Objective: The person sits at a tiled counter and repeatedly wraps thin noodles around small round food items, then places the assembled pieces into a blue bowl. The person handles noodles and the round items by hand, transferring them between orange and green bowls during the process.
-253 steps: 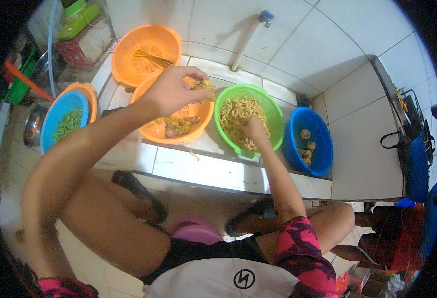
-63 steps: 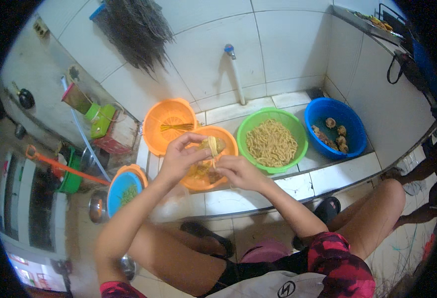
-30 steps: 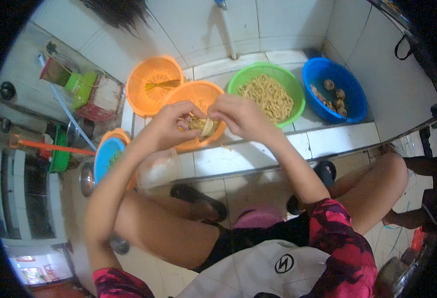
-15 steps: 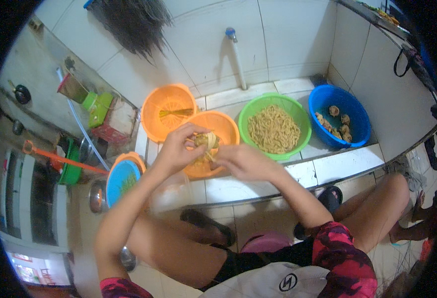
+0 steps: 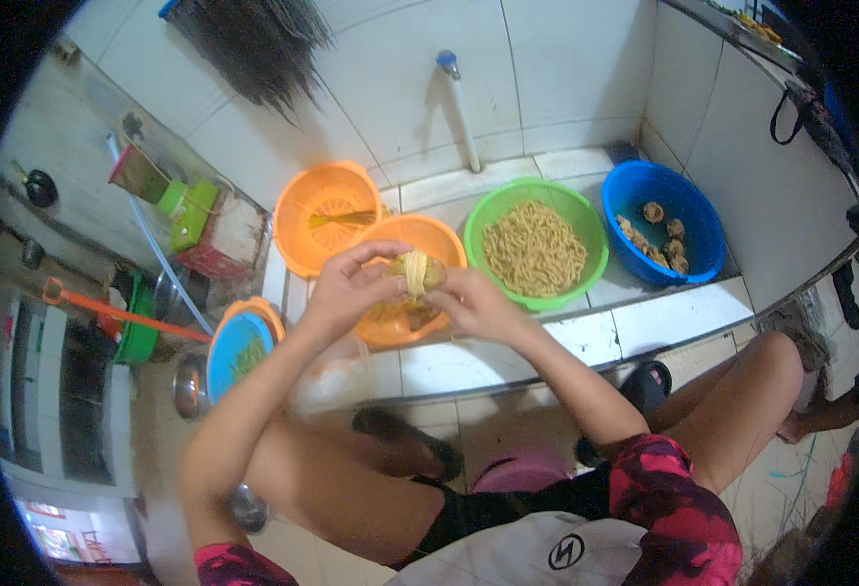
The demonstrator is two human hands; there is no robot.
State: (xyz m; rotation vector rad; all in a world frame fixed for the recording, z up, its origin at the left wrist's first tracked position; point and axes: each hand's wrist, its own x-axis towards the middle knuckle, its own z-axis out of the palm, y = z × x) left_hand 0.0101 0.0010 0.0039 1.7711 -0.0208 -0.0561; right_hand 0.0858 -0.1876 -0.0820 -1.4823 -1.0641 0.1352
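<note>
A small yellowish-brown bundle with a pale strand wound round its middle is held up between my hands. My left hand grips one end with thumb and fingers. The fingertips of my right hand close on its other end. Just below and behind the bundle stands an orange basket with brownish bits in its bottom. To the right, a green colander is heaped with long pale-brown, noodle-like strands. Several round brown bundles lie in a blue basin farther right.
A second orange basket with thin yellow strips stands at back left. Nearer left are a light-blue basin with something green in it and a metal bowl. A pipe with a blue-topped tap rises by the tiled wall.
My right hand has come up and inward to hold the bundle's right end; before, it was lower and blurred. The bundle now lies more level. The whole view has shifted slightly.
</note>
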